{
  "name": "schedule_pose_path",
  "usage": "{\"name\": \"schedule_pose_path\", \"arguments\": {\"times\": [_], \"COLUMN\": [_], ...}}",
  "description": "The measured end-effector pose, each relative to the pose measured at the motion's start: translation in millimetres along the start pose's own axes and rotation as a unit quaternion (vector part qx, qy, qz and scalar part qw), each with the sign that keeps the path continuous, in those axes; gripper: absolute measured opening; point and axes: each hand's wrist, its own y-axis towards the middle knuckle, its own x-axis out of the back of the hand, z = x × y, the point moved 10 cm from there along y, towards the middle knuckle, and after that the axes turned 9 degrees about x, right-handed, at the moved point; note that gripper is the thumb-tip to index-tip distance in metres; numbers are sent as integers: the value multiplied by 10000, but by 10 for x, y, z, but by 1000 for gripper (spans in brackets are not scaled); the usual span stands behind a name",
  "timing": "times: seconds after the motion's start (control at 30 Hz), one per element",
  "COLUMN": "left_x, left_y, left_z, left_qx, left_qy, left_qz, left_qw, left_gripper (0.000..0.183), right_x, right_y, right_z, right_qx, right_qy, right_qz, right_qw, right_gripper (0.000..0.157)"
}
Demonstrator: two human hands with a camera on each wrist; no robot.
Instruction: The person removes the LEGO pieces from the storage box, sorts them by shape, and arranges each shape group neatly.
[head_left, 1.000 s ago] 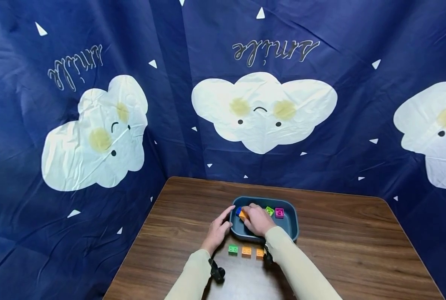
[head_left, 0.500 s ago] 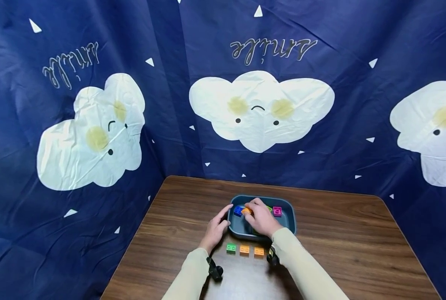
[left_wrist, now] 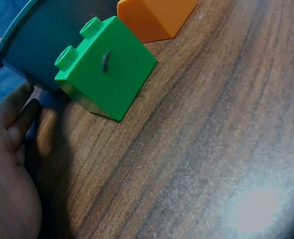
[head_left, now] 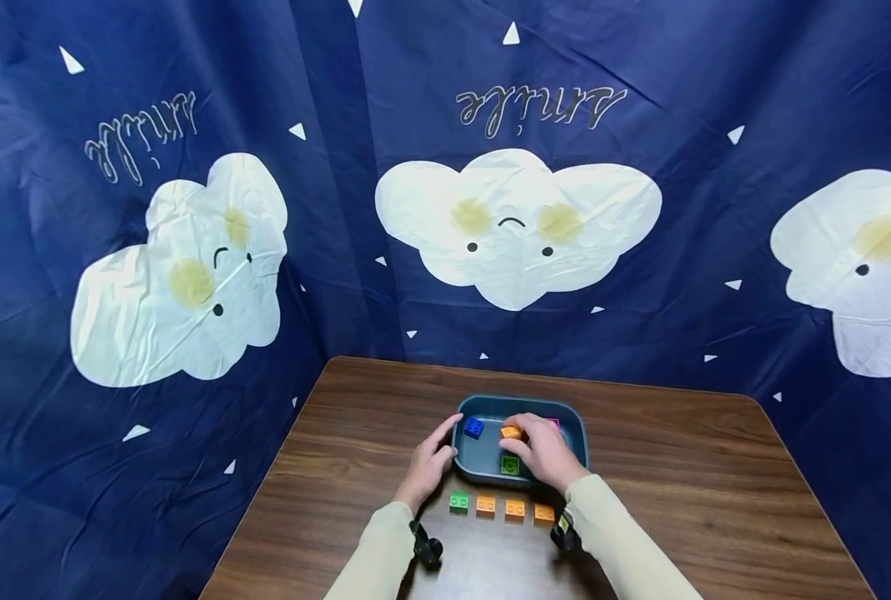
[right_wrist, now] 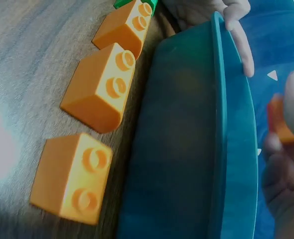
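My right hand (head_left: pixel 546 454) is over the blue-grey tray (head_left: pixel 483 457) and pinches an orange toy building block (head_left: pixel 510 432) between thumb and fingers. In the right wrist view that block (right_wrist: pixel 282 119) is blurred and partly hidden by the fingers. My left hand (head_left: pixel 427 468) rests against the tray's left end, fingers extended, fingertips at the rim. Inside the tray lie a blue block (head_left: pixel 473 427) at the left, a green block (head_left: pixel 510 465) near the front wall, and a pink block (head_left: pixel 553 422) mostly hidden behind the right hand.
In front of the tray, a row of blocks stands on the wooden table (head_left: pixel 355 467): a green block (head_left: pixel 458 502) at the left, then three orange ones, the middle orange block (head_left: pixel 515 510) among them. A dark blue curtain (head_left: pixel 340 275) with printed clouds hangs behind.
The right hand has moved rightward with the orange block, away from the blue block. A third orange block in the front row has come into view. The left hand stays at the tray's rim.
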Motion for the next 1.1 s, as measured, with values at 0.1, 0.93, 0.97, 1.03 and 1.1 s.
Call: {"name": "schedule_pose_path", "arguments": {"times": [0.1, 0.93, 0.97, 1.03, 1.1], "left_x": [-13, 21, 21, 21, 16], "left_y": [10, 14, 11, 8, 3], "left_z": [-5, -74, -74, -64, -55], "left_qx": [-15, -317, -318, -283, -250], "left_qy": [-30, 550, 533, 508, 456], "left_qz": [26, -68, -69, -37, 12], "left_qw": [10000, 9980, 9980, 9983, 9986], "left_gripper": [63, 66, 66, 66, 67], "right_x": [90, 633, 626, 606, 586], "right_y": [-72, -721, -756, -830, -907], "right_z": [-16, -8, -17, -43, -68], "right_qx": [110, 185, 144, 32, -34], "right_qy": [31, -184, -141, -61, 20], "right_qz": [-176, -809, -780, -734, -719], "right_qw": [9998, 9964, 9968, 9973, 9974], "right_gripper": [22, 34, 33, 32, 32]}}
